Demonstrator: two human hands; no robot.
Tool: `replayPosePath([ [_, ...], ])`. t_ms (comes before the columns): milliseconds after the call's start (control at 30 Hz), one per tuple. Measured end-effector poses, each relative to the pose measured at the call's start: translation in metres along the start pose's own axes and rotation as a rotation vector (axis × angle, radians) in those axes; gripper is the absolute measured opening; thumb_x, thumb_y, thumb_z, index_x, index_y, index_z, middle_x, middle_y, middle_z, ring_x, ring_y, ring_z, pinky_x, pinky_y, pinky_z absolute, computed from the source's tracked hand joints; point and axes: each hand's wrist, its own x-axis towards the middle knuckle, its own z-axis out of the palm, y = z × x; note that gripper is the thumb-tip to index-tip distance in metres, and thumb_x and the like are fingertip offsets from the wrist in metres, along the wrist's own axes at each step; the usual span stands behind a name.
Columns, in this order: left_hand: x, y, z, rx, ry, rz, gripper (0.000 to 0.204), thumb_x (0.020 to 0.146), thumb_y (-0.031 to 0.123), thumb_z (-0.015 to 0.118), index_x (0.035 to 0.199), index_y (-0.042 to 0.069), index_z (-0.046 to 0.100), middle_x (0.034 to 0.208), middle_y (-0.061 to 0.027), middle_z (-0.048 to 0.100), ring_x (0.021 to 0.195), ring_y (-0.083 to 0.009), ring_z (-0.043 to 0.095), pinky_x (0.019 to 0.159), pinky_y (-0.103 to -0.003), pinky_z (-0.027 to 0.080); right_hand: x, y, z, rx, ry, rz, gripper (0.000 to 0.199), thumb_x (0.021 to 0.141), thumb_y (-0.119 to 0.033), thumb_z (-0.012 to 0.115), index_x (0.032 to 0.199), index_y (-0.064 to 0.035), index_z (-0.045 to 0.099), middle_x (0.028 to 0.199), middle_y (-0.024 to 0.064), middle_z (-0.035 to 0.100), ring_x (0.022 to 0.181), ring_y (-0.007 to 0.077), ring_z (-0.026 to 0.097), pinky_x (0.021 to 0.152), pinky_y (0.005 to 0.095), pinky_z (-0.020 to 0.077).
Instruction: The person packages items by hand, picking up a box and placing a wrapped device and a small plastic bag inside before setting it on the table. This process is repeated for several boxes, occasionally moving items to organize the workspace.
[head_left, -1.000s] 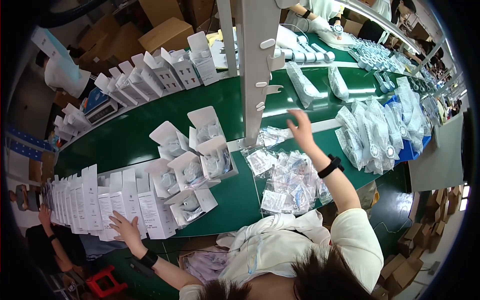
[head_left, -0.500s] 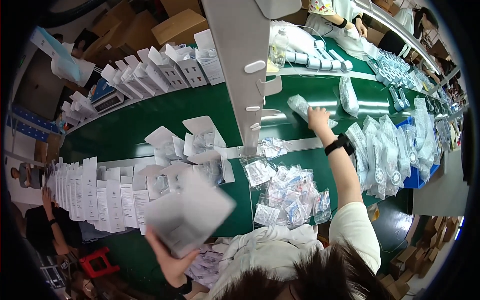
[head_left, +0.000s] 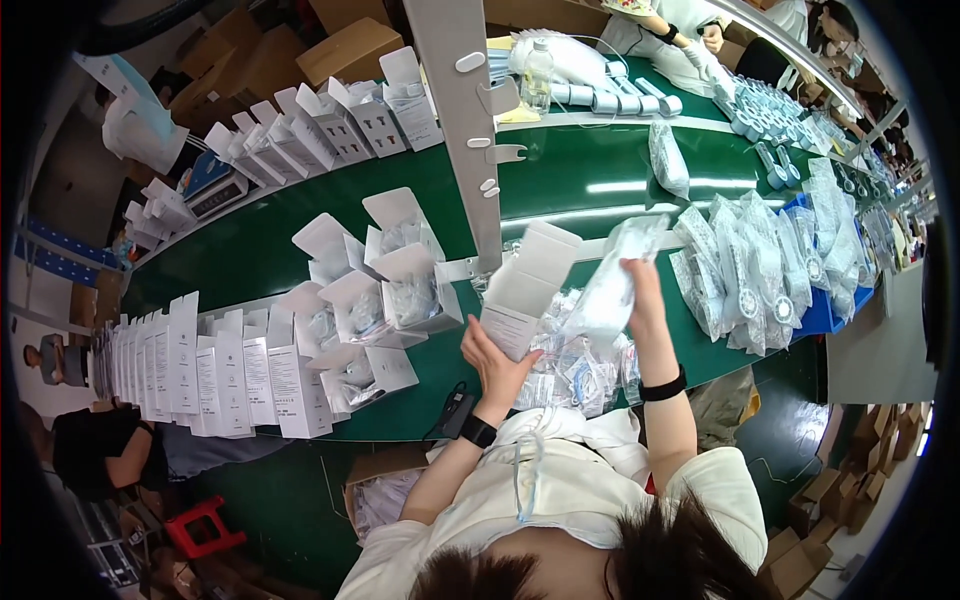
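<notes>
My left hand (head_left: 495,372) grips a white cardboard box (head_left: 512,328) by its lower end, its flaps standing open. Just right of it, my right hand (head_left: 645,292) is closed around a bubble-wrapped package (head_left: 612,285), held tilted beside the box and apart from its flaps. What the wrap contains cannot be made out. Beneath both hands spreads a pile of small clear plastic bags (head_left: 580,382) with parts and papers inside, partly hidden by the package. To the left stand several open white boxes (head_left: 425,322) with clear-bagged items in them.
A row of upright white boxes (head_left: 235,385) lines the left. Bubble-wrapped packages (head_left: 745,275) lean by a blue bin (head_left: 828,318) at right; another package (head_left: 668,160) lies farther back. A grey metal post (head_left: 450,120) rises mid-table. Co-workers are at the edges.
My left hand has brought the box rightward to the middle. My right hand has drawn the bubble-wrapped package off the far part of the table, nearer to me and beside the box.
</notes>
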Motion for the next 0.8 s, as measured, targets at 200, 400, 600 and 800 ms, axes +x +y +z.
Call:
replayPosePath([
  [200, 0.028, -0.04, -0.023, -0.303, -0.312, 0.353, 0.094, 0.055, 0.023, 0.08, 0.124, 0.0, 0.022, 0.12, -0.0196, 0.033, 0.112, -0.0343, 0.034, 0.092, -0.042, 0.03, -0.032, 0.043, 0.026, 0.022, -0.02, 0.174, 0.034, 0.072, -0.007, 0.051, 0.105, 0.0016, 0.046, 0.088, 0.0096, 0.056, 0.079, 0.0196, 0.058, 0.072, 0.0308, 0.0492],
  [400, 0.051, 0.003, -0.043, -0.781, -0.476, 0.139, 0.075, 0.057, 0.019, 0.078, 0.115, 0.003, 0.033, 0.115, -0.0173, 0.039, 0.104, -0.0312, 0.043, 0.086, -0.039, 0.037, -0.043, 0.021, 0.038, 0.044, -0.095, 0.06, 0.035, 0.072, -0.006, 0.051, 0.107, -0.0001, 0.045, 0.095, 0.0095, 0.056, 0.082, 0.0203, 0.058, 0.074, 0.0325, 0.0489],
  [600, 0.04, 0.025, -0.047, -0.284, -0.465, 0.196, 0.071, 0.056, 0.015, 0.079, 0.108, 0.004, 0.032, 0.114, -0.0174, 0.04, 0.103, -0.0276, 0.044, 0.081, -0.037, 0.039, -0.058, 0.015, 0.097, 0.349, 0.21, -0.299, 0.046, 0.073, -0.007, 0.057, 0.115, -0.0015, 0.041, 0.106, 0.0119, 0.05, 0.102, 0.0241, 0.047, 0.087, 0.034, 0.04],
  [800, 0.026, 0.012, -0.03, -0.38, -0.183, 0.038, 0.072, 0.056, 0.012, 0.08, 0.104, 0.007, 0.028, 0.113, -0.0222, 0.038, 0.102, -0.0329, 0.044, 0.079, -0.039, 0.039, -0.063, 0.038, 0.091, -0.506, 0.001, -0.886, 0.043, 0.074, -0.014, 0.061, 0.114, -0.0056, 0.048, 0.116, 0.0148, 0.041, 0.115, 0.0308, 0.034, 0.095, 0.0388, 0.031],
])
